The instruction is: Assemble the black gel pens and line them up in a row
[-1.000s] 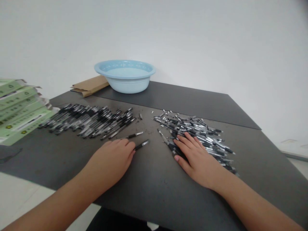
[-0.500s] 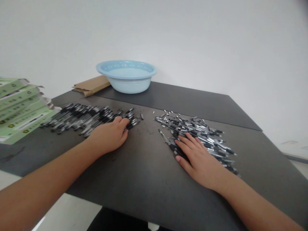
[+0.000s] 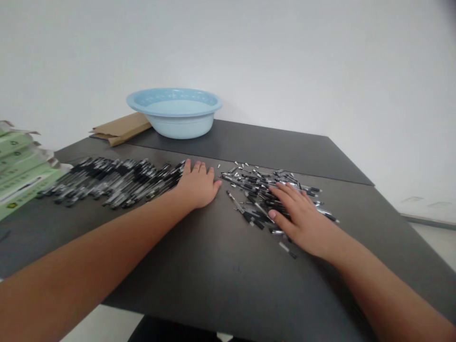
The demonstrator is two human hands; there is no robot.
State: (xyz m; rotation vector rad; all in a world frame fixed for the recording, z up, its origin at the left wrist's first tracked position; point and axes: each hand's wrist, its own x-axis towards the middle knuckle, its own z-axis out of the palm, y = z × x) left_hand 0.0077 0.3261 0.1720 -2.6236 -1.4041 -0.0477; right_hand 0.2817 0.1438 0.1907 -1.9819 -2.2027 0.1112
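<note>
My left hand [image 3: 200, 184] lies with fingers spread at the right end of a long row of black-and-clear pens [image 3: 114, 180]. Its fingertips are close to the row's end, and the palm faces down. My right hand [image 3: 299, 211] rests open on a loose heap of pen parts [image 3: 260, 192], covering part of it. Several dark and clear barrels stick out around its fingers. One short pen part [image 3: 288, 250] lies apart, just below that hand. Small pale tips [image 3: 245, 165] are scattered along the heap's far edge.
A light blue basin [image 3: 174, 123] stands at the back of the dark table [image 3: 228, 285], against the wall. Beside it lies a brown paper packet [image 3: 123, 127]. Stacked green boxes [image 3: 32, 183] stand at the far left.
The two loose pens near my left hand now lie by the row, and that hand has moved right and opened. My right hand has shifted the heap, exposing parts along its near edge.
</note>
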